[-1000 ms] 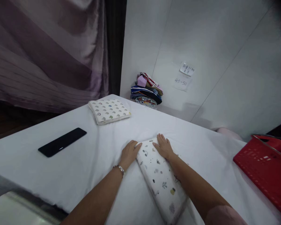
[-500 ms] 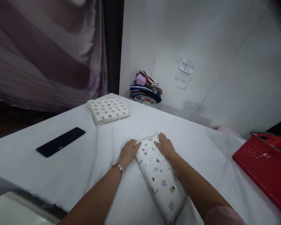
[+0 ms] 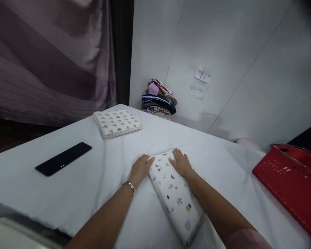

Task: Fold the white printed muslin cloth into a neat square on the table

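Observation:
A folded white cloth (image 3: 175,193) printed with small grey cacti, leaves and other figures lies lengthwise on the white-covered table. My left hand (image 3: 140,169), wearing a bracelet, holds its far left corner. The thumb is over the cloth and the other fingers bend at the edge, partly hidden. Lying flat near the far right corner is my right hand (image 3: 181,163), fingers stretched out over the cloth. The right forearm covers part of the cloth's right side.
Another folded cloth (image 3: 118,122) with grey prints lies at the far left, beyond a black phone-like slab (image 3: 63,159). A red basket (image 3: 287,180) stands on the right. Folded clothes (image 3: 159,98) are stacked against the wall, near paper notes (image 3: 199,83). A curtain (image 3: 49,62) hangs left.
Both hands stay at the same corners of the folded cloth. The view has shifted slightly, so most things appear a little further left.

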{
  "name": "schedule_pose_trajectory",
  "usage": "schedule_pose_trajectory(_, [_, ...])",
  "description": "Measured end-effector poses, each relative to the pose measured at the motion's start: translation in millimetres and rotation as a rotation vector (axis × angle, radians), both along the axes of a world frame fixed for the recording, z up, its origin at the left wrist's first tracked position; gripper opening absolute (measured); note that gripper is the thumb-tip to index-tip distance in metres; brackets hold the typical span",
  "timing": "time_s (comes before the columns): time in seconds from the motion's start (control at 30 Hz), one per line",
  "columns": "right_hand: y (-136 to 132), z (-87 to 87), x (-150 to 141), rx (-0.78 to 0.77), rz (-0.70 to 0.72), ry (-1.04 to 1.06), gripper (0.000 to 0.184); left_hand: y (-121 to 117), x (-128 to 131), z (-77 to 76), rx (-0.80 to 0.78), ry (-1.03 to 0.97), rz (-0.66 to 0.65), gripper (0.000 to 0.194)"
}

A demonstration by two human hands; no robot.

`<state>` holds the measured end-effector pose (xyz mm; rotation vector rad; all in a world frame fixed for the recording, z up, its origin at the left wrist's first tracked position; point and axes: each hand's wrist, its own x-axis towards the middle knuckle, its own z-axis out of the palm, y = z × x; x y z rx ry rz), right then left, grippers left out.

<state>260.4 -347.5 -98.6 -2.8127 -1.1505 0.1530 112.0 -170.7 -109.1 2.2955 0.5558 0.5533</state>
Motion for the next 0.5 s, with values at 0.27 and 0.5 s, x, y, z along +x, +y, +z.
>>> schedule_pose_trajectory(0.27, [-0.8, 21.0, -15.8, 0.026, 0.041, 0.006, 0.071, 0.5, 1.1, -1.5, 0.009, -0.027, -0.024, 0.032])
schedule_pose_trajectory(0.5, [0.7, 7.2, -46.8, 0.04, 0.176, 0.008, 0.07, -0.3, 0.3, 1.5, 0.008, -0.017, -0.012, 0.031])
